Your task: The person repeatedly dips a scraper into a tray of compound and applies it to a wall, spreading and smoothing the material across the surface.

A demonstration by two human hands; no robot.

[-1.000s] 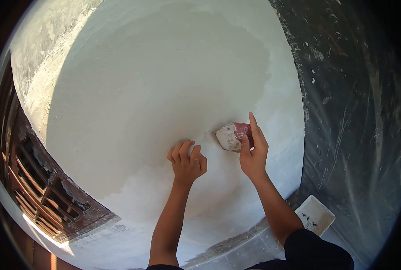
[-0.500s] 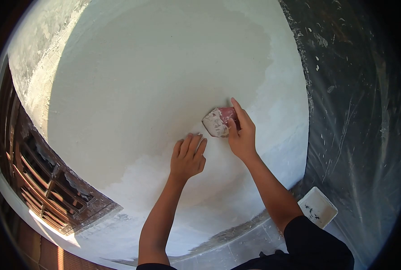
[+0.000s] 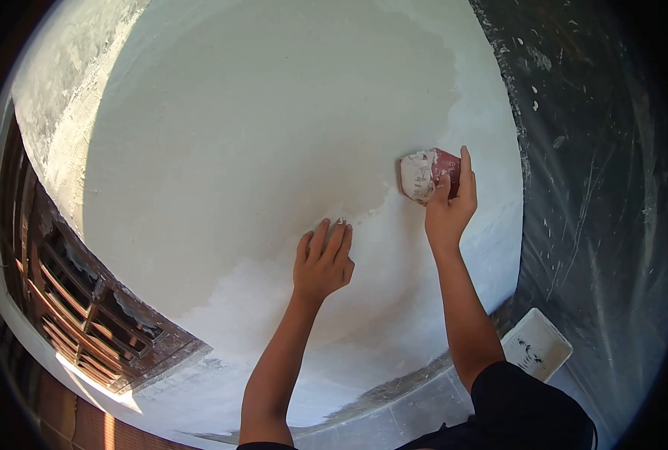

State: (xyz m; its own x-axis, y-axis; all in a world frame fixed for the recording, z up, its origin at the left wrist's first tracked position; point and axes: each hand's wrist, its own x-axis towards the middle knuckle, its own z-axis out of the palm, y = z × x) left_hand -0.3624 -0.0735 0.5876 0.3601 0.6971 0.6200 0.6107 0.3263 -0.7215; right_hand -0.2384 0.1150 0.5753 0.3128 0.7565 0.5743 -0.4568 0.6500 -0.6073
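Observation:
My right hand (image 3: 452, 210) is closed on a red putty scraper (image 3: 446, 163), its thumb on the near face and a finger stretched along the far edge. Pale putty cakes the scraper's left part (image 3: 418, 178), which is close to the wall (image 3: 289, 127); whether it touches cannot be told. Lower and to the left, my left hand (image 3: 324, 262) lies with stretched fingers against the wall, at the border between damp grey and whiter coating. A small whitish bit (image 3: 341, 220) shows at its fingertips.
Dark plastic sheeting (image 3: 581, 195) with white spatters hangs along the right. A white tray (image 3: 538, 346) with dark marks sits at the lower right. At the left is a brown slatted wooden frame (image 3: 97, 300); grey tiles (image 3: 416, 409) show below.
My right hand has moved right and slightly up along the wall with the scraper. My left hand has shifted a little to the right.

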